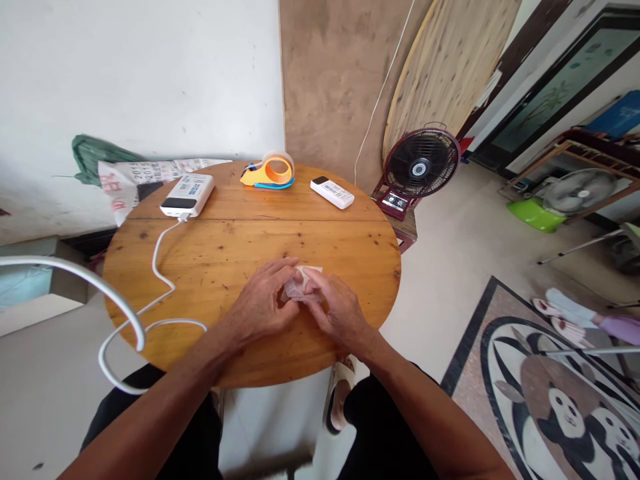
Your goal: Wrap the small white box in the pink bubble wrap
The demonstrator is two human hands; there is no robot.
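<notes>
Over the front half of the round wooden table (240, 247), both hands meet at a small, crumpled, translucent plastic wrapper (296, 288). My left hand (265, 293) curls round its left side, thumb below and fingers above. From the other side my right hand (337, 303) pinches it between thumb and forefinger. A pale edge of the piece sticks up between the hands. Whether anything lies inside the wrapper, I cannot tell, since the fingers cover much of it.
At the table's back stand a large white power bank (193, 193) with a white cable (156, 260), an orange tape dispenser (270, 170) and a smaller white power bank (333, 192). A dark fan (420, 163) stands right of the table. Another person's feet (563, 317) show at far right.
</notes>
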